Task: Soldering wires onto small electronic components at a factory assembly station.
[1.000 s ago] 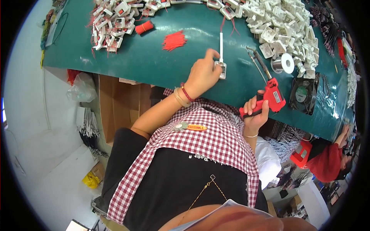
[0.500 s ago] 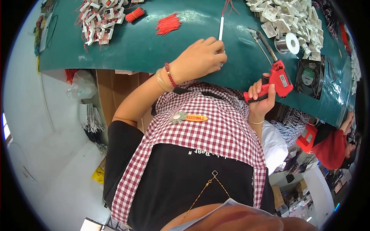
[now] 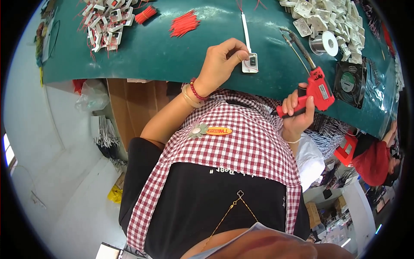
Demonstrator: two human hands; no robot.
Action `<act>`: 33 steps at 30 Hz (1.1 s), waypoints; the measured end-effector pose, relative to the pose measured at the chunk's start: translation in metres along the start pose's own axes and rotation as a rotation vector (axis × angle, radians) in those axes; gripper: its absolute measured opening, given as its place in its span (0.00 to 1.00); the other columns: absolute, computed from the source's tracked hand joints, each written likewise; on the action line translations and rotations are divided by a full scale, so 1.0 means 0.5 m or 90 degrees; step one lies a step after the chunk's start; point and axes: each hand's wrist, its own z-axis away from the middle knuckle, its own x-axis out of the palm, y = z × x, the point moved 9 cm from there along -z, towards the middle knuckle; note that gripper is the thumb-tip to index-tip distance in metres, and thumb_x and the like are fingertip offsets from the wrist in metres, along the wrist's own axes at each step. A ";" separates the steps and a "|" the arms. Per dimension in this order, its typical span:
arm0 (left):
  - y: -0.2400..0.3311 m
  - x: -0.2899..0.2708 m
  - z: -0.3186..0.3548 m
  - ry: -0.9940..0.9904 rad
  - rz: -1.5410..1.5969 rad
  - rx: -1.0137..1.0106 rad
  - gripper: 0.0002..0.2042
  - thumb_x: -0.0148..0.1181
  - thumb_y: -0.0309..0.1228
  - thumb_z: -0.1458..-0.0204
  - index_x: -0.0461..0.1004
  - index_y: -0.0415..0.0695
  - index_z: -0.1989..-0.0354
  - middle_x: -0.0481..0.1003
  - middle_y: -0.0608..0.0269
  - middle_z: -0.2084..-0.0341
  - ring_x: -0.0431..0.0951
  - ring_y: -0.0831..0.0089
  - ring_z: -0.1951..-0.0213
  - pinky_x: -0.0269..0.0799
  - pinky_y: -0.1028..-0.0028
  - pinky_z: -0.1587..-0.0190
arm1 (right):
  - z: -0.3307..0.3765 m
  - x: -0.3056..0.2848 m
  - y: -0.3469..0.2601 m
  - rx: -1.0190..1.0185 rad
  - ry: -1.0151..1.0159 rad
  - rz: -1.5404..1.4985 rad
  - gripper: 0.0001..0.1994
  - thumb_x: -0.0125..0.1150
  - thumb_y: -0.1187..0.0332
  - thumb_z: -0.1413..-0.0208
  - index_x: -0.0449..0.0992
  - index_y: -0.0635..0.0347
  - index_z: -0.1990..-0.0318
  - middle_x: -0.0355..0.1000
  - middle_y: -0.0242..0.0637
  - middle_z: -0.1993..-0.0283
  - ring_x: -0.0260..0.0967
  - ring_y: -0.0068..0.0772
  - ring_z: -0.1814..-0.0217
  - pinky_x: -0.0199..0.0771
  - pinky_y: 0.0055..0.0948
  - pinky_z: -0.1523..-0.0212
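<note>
My left hand (image 3: 219, 64) pinches thumb and forefinger together at the upper left of a small white plastic box (image 3: 246, 69). The box lies open side up on the table with a black switch (image 3: 253, 61) and a bit of red wire inside. What the fingertips hold is too small to make out. A white cable (image 3: 246, 32) runs from the box's far end towards red wires. My right hand (image 3: 298, 113) is wrapped round the handle of a red soldering gun (image 3: 321, 90), whose tip points away above the table, right of the box.
On the green table (image 3: 172, 60) lie a pile of wired white boxes (image 3: 108, 26), red wire bundles (image 3: 184, 23), a heap of white box parts (image 3: 319, 19), a solder spool (image 3: 322, 43) and a black fan (image 3: 349, 84). A person in red (image 3: 374, 162) is at far right.
My left hand has drawn back to the left, so the white box with its switch now shows. My right hand and the soldering gun have shifted slightly right in the picture.
</note>
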 end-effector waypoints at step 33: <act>0.038 0.019 0.003 0.030 -0.221 0.168 0.04 0.58 0.22 0.61 0.68 0.42 0.78 0.73 0.68 0.62 0.74 0.68 0.66 0.72 0.72 0.68 | 0.107 0.105 -0.082 0.158 0.103 0.438 0.17 0.48 0.61 0.40 0.62 0.70 0.54 0.59 0.35 0.81 0.55 0.22 0.86 0.62 0.23 0.82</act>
